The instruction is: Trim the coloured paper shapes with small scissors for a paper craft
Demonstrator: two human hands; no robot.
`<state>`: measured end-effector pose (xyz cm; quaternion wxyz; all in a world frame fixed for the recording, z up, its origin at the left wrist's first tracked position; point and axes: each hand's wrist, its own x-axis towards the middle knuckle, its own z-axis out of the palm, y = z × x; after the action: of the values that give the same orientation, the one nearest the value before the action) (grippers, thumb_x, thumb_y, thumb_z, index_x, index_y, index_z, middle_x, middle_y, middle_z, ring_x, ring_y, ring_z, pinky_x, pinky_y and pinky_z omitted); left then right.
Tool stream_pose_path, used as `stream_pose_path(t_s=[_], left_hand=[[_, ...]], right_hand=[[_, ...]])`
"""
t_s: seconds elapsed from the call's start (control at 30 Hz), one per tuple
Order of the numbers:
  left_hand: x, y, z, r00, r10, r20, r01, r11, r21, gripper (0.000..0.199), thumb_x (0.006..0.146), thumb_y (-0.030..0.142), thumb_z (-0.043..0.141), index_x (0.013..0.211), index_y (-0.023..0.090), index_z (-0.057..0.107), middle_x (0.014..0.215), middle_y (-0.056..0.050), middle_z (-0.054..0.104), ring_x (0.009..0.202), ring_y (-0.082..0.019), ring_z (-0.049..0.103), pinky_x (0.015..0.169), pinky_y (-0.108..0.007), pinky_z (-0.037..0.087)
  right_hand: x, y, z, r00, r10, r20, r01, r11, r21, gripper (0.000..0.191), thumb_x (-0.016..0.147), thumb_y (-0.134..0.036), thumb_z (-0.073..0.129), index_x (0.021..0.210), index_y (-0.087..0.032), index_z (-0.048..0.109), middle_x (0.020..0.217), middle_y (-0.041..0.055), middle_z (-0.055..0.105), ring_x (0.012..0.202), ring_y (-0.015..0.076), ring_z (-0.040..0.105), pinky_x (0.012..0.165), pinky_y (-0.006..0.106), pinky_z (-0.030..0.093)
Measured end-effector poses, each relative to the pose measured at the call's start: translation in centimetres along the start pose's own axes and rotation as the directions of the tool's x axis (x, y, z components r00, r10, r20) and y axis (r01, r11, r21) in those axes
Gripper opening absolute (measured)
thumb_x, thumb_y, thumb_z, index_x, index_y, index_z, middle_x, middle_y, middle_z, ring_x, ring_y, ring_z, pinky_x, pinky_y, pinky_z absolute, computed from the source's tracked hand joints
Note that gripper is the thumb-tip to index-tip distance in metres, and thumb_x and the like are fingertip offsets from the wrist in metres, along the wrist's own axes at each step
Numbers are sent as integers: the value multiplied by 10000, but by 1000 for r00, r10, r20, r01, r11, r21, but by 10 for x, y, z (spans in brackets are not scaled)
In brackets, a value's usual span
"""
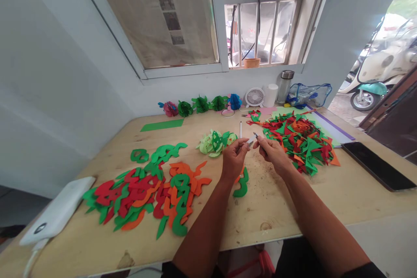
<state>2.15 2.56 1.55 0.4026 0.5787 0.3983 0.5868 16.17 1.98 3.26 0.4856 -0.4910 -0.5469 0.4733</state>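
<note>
Presumably light and flimsy, the white piece (pixel 251 140) suits an edge pinch: left fingers (pixel 241 143) clamp it, right fingers (pixel 263 143) a dark tool (pixel 256 135) at two o'clock.

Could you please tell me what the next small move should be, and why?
Perhaps ease the thin dark item in the right hand toward the small pale piece in the left hand: both are held close together, though whether they touch is too small to tell.
</note>
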Motion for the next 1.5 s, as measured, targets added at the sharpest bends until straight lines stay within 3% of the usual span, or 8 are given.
stream_pose_path(t_s=[0.27, 0.47, 0.7, 0.9, 1.5], left_hand=[[0, 0, 0, 1000, 6, 9, -6, 1000, -1, 211, 776, 300, 590, 909, 171, 690, 711, -24, 659, 674, -125, 611, 641, -225, 471], [1, -3, -1, 1000, 2, -30, -2, 1000, -6, 221, 786, 310, 583, 924, 170, 684, 696, -17, 653, 690, -128, 615, 670, -232, 472], [1, -2, -2, 998, 1, -67, -1, 1000, -4, 217, 787, 301, 583, 936, 177, 680, 717, -20, 659, 704, -134, 618, 673, -234, 469], [0, -1, -1, 1000, 23, -16, -23, 1000, -12, 207, 788, 299, 581, 927, 184, 683, 689, -13, 653, 693, -132, 619, 665, -236, 472], [-2, -2, -1, 1000, 2, 26, -1, 999, -33, 206, 781, 263, 588, 942, 165, 671, 756, -22, 668, 729, -136, 626, 710, -250, 479]], right_hand=[[8, 10, -2, 998, 20, -67, -23, 999, -49, 522, 735, -659, 494, 639, -155, 592, 406, -66, 322, 369, 59, 247, 369, 213, 155], [6, 7, 1, 997, -13, -73, 6, 996, -89, 522, 758, -653, 467, 686, -156, 608, 444, -60, 349, 394, 67, 276, 389, 221, 179], [4, 6, 0, 987, -148, -63, 129, 963, -238, 493, 807, -604, 431, 681, -162, 607, 465, -50, 368, 445, 88, 338, 437, 231, 253], [4, 4, 0, 973, -224, -49, 189, 905, -381, 462, 837, -545, 408, 616, -171, 566, 510, -35, 393, 492, 98, 374, 465, 241, 260], [2, 2, 3, 957, -278, -76, 214, 863, -458, 412, 860, -487, 401, 641, -177, 562, 548, -28, 410, 547, 108, 403, 507, 233, 278]])
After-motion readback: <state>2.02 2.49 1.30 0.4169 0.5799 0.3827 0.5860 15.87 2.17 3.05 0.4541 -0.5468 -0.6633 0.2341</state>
